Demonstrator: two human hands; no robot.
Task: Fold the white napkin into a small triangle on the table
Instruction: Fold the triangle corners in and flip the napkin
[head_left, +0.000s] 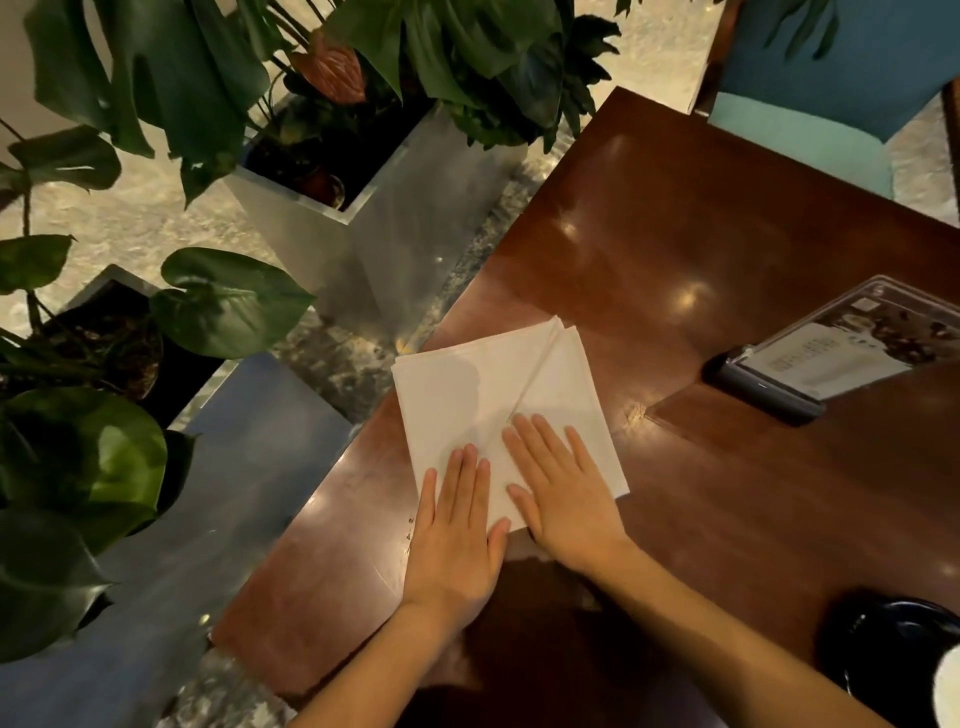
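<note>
Head view: white napkin lies flat on the dark wooden surface, at the surface's left edge, with one corner overhanging that edge. The napkin shows a roughly square outline with a diagonal crease running from its far corner toward its near corner, and layered edges are visible at the far corner.

Left hand rests palm down on the near left part of the napkin, left of the crease. Its fingers are extended, flat and close together, gripping nothing. Right hand rests palm down on the near right part of the napkin, right of the crease. Its fingers are extended and slightly spread, gripping nothing. The two thumbs lie close together at the napkin's near corner.

Menu stand sits on the surface well to the right of the napkin. Dark dish sits near the right of the napkin, at the frame's lower right. Metal planters with large green leaves stand on the floor left of the napkin. Teal chair stands beyond the surface's far side.
</note>
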